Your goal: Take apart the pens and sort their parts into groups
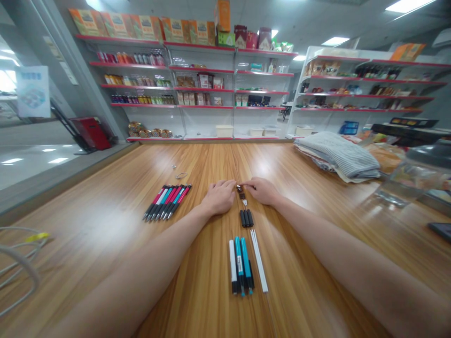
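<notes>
My left hand [221, 196] lies palm down on the table, fingers stretched towards a small cluster of dark pen parts [241, 192]. From the other side my right hand [263, 190] reaches in, its index finger extended to the cluster's edge; I see nothing held in either hand. Small white-and-metal pen tips [245, 203] lie just below the cluster. Nearer me are 3 black rubber grips [246, 218] side by side. Below them lie pen barrels [240, 263], one white and two teal, beside thin white refills [259, 260].
Several whole click pens [167, 202] lie in a slanted row at left. Beyond them sits a small ring-shaped item [181, 175]. Folded striped cloth [338, 152] and a clear plastic jar [405, 178] stand at right. White cables [21, 267] lie at left; stocked shelves [204, 89] line the back.
</notes>
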Available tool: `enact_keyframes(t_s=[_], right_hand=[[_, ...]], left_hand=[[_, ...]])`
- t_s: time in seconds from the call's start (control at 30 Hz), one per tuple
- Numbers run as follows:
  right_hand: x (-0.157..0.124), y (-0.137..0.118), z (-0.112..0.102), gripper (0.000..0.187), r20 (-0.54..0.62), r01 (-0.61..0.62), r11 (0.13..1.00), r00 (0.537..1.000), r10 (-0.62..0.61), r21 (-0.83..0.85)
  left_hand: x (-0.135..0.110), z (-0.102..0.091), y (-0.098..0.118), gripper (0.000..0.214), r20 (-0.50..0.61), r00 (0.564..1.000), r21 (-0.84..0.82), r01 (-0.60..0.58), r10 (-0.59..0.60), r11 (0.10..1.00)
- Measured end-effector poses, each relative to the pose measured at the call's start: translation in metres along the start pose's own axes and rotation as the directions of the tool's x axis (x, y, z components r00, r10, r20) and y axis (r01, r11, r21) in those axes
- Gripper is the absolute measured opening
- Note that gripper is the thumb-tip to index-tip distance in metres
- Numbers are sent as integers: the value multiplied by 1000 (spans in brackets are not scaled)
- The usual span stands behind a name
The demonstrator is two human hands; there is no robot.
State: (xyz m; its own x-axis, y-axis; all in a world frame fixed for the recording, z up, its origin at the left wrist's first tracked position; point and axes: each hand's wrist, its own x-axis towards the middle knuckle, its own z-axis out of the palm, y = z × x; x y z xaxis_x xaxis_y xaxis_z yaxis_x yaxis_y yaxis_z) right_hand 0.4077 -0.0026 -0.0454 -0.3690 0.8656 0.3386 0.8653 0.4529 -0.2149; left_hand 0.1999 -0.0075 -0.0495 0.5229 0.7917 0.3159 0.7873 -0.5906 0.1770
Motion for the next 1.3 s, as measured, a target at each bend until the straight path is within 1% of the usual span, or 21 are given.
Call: enact_keyframes(t_s=[0.23,0.6,0.77,1.0,1.3], right_hand=[[1,1,1,33,5,31,999,1000,-31,12],[1,-2,-2,31,13,36,999,999,-36,16],[1,0,-1,30,-9,53,998,999,-53,30],[2,3,2,30,-17,52,998,999,-51,42],[2,-1,-1,30,6,34,999,999,-34,36]], left_hand=[[-1,1,-6,45,65,997,-7,-34,34,999],[-2,2,-6,42,26,997,-8,-73,74,997],[-2,1,-5,40,-4,995,-22,-97,97,995],[-3,-1,-3,41,3,997,-25,-81,81,996],[-4,-3,-4,39,-16,994,-20,-109,109,994]])
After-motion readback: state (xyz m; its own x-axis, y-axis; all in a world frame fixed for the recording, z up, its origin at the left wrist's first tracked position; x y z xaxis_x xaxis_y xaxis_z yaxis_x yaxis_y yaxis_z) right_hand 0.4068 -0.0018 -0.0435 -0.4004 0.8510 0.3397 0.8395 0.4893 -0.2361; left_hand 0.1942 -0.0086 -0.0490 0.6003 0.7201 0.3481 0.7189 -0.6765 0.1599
